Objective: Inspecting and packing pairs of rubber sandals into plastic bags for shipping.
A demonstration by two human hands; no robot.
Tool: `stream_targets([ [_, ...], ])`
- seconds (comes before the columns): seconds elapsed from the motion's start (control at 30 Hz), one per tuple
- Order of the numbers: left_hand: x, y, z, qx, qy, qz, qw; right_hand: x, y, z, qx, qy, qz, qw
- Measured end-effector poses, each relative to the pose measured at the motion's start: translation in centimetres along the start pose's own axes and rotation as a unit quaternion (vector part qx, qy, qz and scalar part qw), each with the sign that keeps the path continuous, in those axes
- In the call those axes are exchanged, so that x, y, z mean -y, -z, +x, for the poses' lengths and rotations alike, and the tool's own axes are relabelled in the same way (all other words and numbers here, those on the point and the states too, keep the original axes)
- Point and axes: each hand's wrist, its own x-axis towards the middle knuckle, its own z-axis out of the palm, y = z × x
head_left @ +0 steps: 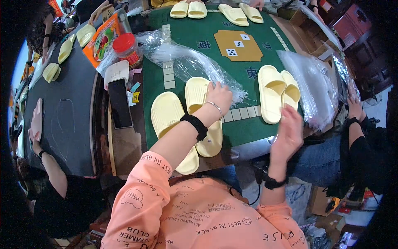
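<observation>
A pair of pale yellow slide slippers [166,108] lies in front of me at the near edge of the green mat. My left hand [219,98] reaches over the right slipper of that pair, its fingers curled down beside the strap, where a bundle of clear thin plastic strands [238,93] ends. The fingertips are partly hidden. My right hand [289,132] is raised at the table's near edge, fingers bent together and slightly blurred. It is just below a second pair of pale yellow slippers [271,93]. A thin line seems to run near its fingertips; I cannot make out what it is.
Clear plastic bags [309,87] lie at the right. To the left are a phone [119,103], a red-lidded jar [125,46] and an orange packet [101,41]. More slippers [234,15] stand at the far edge. Co-workers' hands [355,108] show at right and left.
</observation>
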Motion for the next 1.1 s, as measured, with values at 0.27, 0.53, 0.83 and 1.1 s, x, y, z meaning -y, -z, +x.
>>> stream_targets([
  [0.27,-0.7,0.5,0.3,-0.015,-0.008,0.000,1.000,1.9,13.3,0.6,-0.361,0.116,0.243,0.893],
  [0.53,-0.7,-0.2,-0.5,-0.283,-0.031,-0.113,0.952,6.1,10.1,0.9,-0.307,-0.128,0.513,0.791],
  [0.83,-2.6,5.4,-12.3,-0.210,-0.072,-0.440,0.870,1.6,-4.0,-6.6,0.287,-0.320,0.287,0.856],
  [1.1,2.1,5.4,-16.6,-0.209,-0.033,-0.372,0.904,2.7,-3.9,-8.0,0.614,-0.197,0.205,0.736],
])
